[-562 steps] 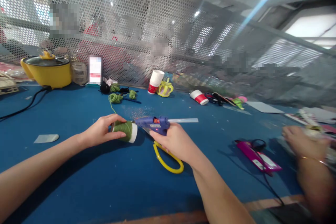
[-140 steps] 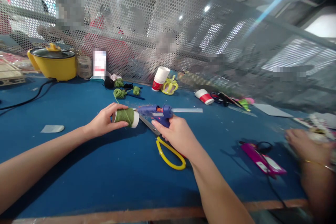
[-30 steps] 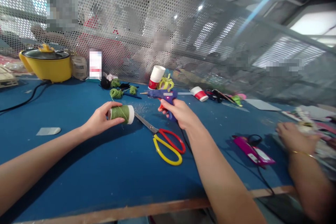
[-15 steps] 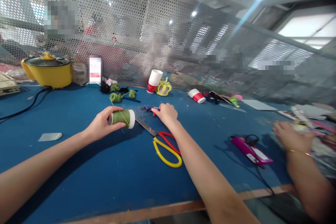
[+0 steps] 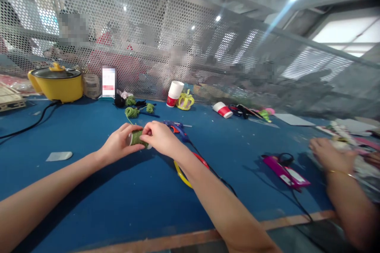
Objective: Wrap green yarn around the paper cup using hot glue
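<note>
My left hand [image 5: 117,145] is wrapped around a small paper cup [image 5: 137,138] bound with green yarn, lying on its side just above the table. Fingertips of my right hand [image 5: 162,137] pinch at the yarn on the cup's side; the exact contact is partly hidden by the fingers. From the cup a strand runs up to a loose ball of green yarn [image 5: 132,112]. Beyond my right wrist a blue glue gun [image 5: 181,132] lies on the table with its cord trailing. Scissors with red and yellow handles [image 5: 183,176] lie mostly hidden under my right forearm.
On the left stand a yellow electric pot [image 5: 61,87] and a jar [image 5: 91,85]. Stacked paper cups [image 5: 174,94] and a yellow crown-shaped piece [image 5: 185,101] stand at the back. A purple device [image 5: 282,170] lies right, near another person's hand [image 5: 332,156].
My right hand has left the glue gun, which now lies on the table, and moved left to the yarn-wrapped cup. My left hand still holds the cup.
</note>
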{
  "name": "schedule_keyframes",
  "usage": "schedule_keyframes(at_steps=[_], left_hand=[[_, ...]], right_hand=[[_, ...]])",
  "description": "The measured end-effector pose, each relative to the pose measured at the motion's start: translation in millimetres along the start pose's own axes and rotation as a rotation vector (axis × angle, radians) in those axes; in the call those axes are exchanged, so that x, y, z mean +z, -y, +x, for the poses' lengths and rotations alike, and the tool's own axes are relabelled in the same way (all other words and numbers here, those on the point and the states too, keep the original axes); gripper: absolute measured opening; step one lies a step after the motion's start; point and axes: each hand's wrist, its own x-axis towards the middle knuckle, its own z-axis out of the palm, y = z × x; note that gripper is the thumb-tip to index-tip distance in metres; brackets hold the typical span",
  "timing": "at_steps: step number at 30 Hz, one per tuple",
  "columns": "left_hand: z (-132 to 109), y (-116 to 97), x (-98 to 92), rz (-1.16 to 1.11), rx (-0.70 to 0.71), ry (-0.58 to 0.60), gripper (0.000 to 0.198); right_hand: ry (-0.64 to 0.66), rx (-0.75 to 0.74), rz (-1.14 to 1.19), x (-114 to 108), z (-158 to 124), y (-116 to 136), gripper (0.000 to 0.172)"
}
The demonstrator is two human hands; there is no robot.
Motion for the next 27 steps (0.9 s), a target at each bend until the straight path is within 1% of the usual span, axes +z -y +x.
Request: schedule_keyframes(at_steps=[4,9,10,12,14,16,19,20,22,24,27], left_hand=[[0.0,-1.5,-0.6,0.014,-0.017,-0.008,0.044],[0.2,-3.5,-1.1,0.019,-0.001,0.000,0.042],[0.3,-3.4,-0.9,0.012,-0.003,-0.004,0.042],[0.6,-2.3,0.2,-0.032,-0.029,-0.020,0.044],[0.8,0.0,1.8,-0.124,-0.086,-0.032,0.051],[1.0,2.8,3.6,-0.232,-0.163,-0.043,0.057],[1.1,5.2,5.6,-0.339,-0.244,-0.041,0.059],[1.2,5.0,5.9,-0.365,-0.257,-0.035,0.058],[1.4,3.3,6.3,-0.422,-0.269,-0.012,0.057],[1.4,0.7,6.4,-0.487,-0.264,0.008,0.055],[1.1,-2.2,6.4,-0.550,-0.243,0.035,0.053]], right_hand=[[-0.031,0.027,-0.005,-0.9,-1.6,-0.3,0.008],[0.011,-0.033,-0.038,-1.4,-4.0,5.4,0.015],[0.002,-0.042,-0.034,-1.9,-4.2,5.5,0.015],[-0.053,-0.040,-0.001,-3.6,-4.3,4.1,0.014],[-0.134,-0.012,0.083,-6.1,-4.2,0.6,0.011],[-0.182,0.025,0.223,-8.8,-4.2,-4.1,0.010],[-0.165,0.035,0.530,-11.2,-4.3,-11.1,0.008],[-0.150,0.032,0.637,-11.4,-4.2,-13.1,0.007],[-0.134,0.046,0.802,-10.9,-3.8,-16.5,0.012],[-0.147,0.080,0.873,-9.4,-2.8,-19.9,0.016],[-0.182,0.106,0.919,-6.4,-0.7,-25.4,0.018]])
